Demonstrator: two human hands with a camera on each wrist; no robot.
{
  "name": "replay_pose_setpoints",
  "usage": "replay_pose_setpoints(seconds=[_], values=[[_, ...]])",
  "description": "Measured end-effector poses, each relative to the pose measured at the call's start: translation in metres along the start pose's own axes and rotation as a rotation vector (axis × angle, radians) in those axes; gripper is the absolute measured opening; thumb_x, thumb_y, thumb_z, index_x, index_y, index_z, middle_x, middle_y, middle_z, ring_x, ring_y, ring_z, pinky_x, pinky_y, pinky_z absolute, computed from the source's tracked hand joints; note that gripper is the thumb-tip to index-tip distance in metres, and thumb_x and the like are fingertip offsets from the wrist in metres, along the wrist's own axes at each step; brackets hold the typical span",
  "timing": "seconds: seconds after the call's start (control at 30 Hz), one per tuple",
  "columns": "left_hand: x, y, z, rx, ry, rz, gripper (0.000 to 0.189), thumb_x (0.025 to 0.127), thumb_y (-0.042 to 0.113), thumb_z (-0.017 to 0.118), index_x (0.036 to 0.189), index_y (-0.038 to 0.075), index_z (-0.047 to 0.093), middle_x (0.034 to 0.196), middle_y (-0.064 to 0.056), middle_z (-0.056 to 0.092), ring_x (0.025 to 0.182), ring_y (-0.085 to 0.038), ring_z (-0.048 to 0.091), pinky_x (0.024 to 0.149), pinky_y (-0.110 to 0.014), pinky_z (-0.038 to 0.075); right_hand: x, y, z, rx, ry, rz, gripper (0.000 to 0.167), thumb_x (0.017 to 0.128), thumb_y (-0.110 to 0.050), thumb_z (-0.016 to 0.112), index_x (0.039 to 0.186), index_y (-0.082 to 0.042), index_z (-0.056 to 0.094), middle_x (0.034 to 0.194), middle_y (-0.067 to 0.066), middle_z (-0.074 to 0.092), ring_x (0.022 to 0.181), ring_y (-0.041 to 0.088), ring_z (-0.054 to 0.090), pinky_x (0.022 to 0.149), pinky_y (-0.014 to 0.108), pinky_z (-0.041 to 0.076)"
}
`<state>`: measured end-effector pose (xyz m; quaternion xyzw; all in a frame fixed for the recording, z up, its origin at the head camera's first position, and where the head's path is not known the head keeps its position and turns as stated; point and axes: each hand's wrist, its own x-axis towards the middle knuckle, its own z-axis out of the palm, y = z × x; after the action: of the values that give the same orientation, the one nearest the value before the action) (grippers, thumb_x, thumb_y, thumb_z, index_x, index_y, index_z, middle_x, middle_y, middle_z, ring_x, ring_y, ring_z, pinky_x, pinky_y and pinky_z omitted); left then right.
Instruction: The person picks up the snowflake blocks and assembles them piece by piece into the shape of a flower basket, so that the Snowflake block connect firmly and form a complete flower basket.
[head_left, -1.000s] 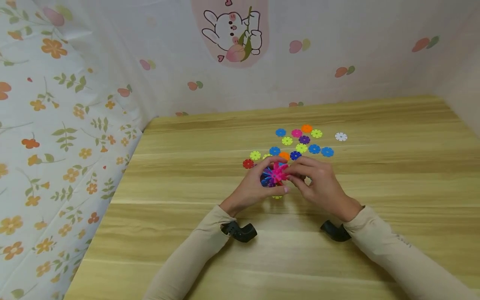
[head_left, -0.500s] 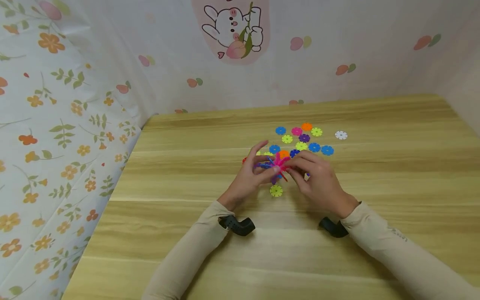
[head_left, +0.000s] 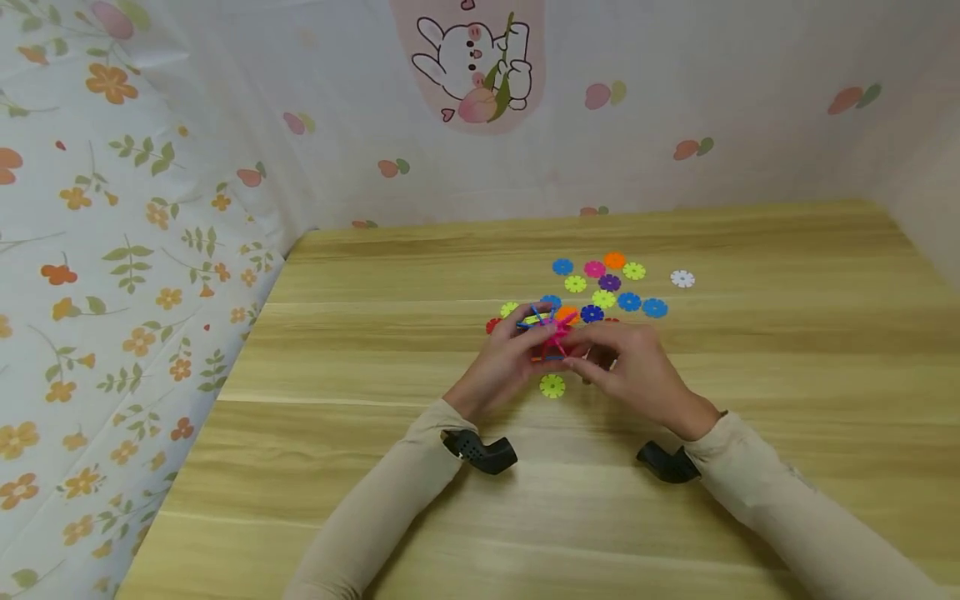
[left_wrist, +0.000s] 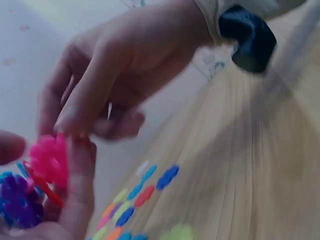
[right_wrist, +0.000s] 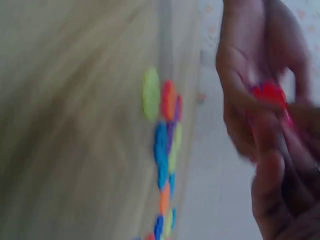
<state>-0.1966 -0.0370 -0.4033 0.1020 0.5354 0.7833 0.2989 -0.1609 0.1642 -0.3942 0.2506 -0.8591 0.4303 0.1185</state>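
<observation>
A cluster of slotted plastic snowflake discs joined edge to edge [head_left: 557,330] is held up over the table between both hands, with pink, red, blue and purple parts showing. My left hand [head_left: 501,360] grips it from the left, thumb across the near side. From the right, my right hand [head_left: 637,367] pinches the cluster's edge at the pink and red parts. In the left wrist view a pink disc [left_wrist: 49,160] sits beside a purple disc [left_wrist: 19,200], the right fingertips touching the pink side. The right wrist view is blurred; a red part [right_wrist: 270,92] shows among fingers.
Loose discs in several colours lie flat beyond the hands, among them an orange disc [head_left: 615,261] and a blue disc [head_left: 655,308]. A white disc [head_left: 682,279] lies apart at right. A yellow-green disc [head_left: 552,386] lies just below the hands. A patterned cloth [head_left: 300,167] borders the wooden table.
The cluster has been turned in the hands. My left index finger lifted and then came back down to it. My right hand has stayed at the cluster's right side.
</observation>
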Motion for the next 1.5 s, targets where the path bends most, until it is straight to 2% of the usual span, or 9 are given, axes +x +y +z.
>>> replay_pose_setpoints(seconds=[0.17,0.33,0.47,0.63,0.77,0.9,1.1,1.27,1.5], values=[[-0.005,0.002,-0.014,0.13,0.078,-0.013,0.046,0.104,0.011,0.052,0.148,0.007,0.037,0.125,-0.02,0.06,0.112,-0.034,0.071,0.096,-0.047,0.056,0.004,0.012,-0.029,-0.056,-0.223,0.152,0.014,0.087,-0.008,0.077,0.101,-0.009,0.077,0.083,-0.002,0.074,0.07,0.005,0.063,0.062,0.022,0.054],[-0.01,0.003,-0.025,0.219,0.097,-0.01,0.046,0.102,0.009,0.055,0.145,0.0,0.04,0.104,-0.007,0.064,0.101,-0.035,0.074,0.085,-0.043,0.062,0.008,0.034,-0.049,-0.241,-0.349,0.216,0.016,0.085,-0.005,0.076,0.101,-0.004,0.075,0.085,0.001,0.074,0.073,0.01,0.063,0.062,0.022,0.051],[-0.011,-0.001,-0.025,0.243,0.089,-0.008,0.042,0.103,0.01,0.054,0.14,-0.005,0.041,0.102,-0.007,0.069,0.109,-0.046,0.068,0.082,-0.041,0.063,0.006,0.048,-0.044,-0.403,-0.4,0.181,0.021,0.081,-0.01,0.081,0.1,-0.003,0.075,0.089,0.005,0.071,0.076,0.014,0.058,0.066,0.029,0.051],[-0.009,-0.002,-0.021,0.284,0.066,-0.007,0.042,0.103,0.014,0.054,0.14,-0.004,0.044,0.123,-0.016,0.062,0.114,-0.041,0.068,0.08,-0.038,0.063,0.003,0.055,-0.037,-0.491,-0.405,0.178,0.026,0.08,-0.014,0.084,0.102,-0.002,0.074,0.088,0.007,0.069,0.076,0.017,0.055,0.068,0.034,0.052],[-0.007,0.002,-0.019,0.306,0.04,0.018,0.042,0.105,0.016,0.052,0.145,0.013,0.044,0.134,-0.025,0.058,0.108,-0.031,0.073,0.078,-0.039,0.063,0.007,0.057,-0.035,-0.439,-0.398,0.201,0.027,0.08,-0.01,0.083,0.103,0.0,0.073,0.086,0.008,0.072,0.075,0.018,0.06,0.072,0.038,0.057],[-0.006,0.007,-0.017,0.334,0.0,0.061,0.04,0.106,0.014,0.049,0.143,0.027,0.048,0.135,-0.029,0.056,0.107,-0.035,0.073,0.074,-0.04,0.063,0.014,0.06,-0.037,-0.359,-0.413,0.222,0.026,0.079,-0.008,0.083,0.102,-0.001,0.074,0.083,0.006,0.071,0.075,0.017,0.059,0.071,0.035,0.053],[-0.005,0.01,-0.014,0.357,-0.008,0.044,0.035,0.103,0.015,0.056,0.137,0.022,0.054,0.117,-0.021,0.07,0.111,-0.048,0.066,0.068,-0.028,0.06,0.017,0.059,-0.038,-0.244,-0.429,0.226,0.008,0.086,-0.005,0.075,0.094,-0.005,0.075,0.081,0.001,0.071,0.07,0.013,0.052,0.063,0.025,0.044],[-0.008,0.01,-0.012,0.361,-0.005,0.021,0.04,0.099,0.014,0.062,0.138,0.02,0.053,0.12,-0.017,0.071,0.101,-0.044,0.069,0.072,-0.029,0.059,0.019,0.046,-0.035,-0.097,-0.395,0.263,0.004,0.094,-0.006,0.067,0.094,-0.007,0.071,0.08,0.003,0.07,0.07,0.015,0.058,0.059,0.023,0.045],[-0.007,0.005,-0.01,0.325,-0.016,0.035,0.042,0.099,0.011,0.061,0.14,0.013,0.051,0.116,-0.021,0.073,0.084,-0.029,0.07,0.07,-0.028,0.057,0.023,0.013,-0.028,0.084,-0.168,0.292,0.013,0.095,-0.006,0.067,0.108,-0.003,0.066,0.084,0.014,0.068,0.066,0.02,0.067,0.058,0.024,0.053]])
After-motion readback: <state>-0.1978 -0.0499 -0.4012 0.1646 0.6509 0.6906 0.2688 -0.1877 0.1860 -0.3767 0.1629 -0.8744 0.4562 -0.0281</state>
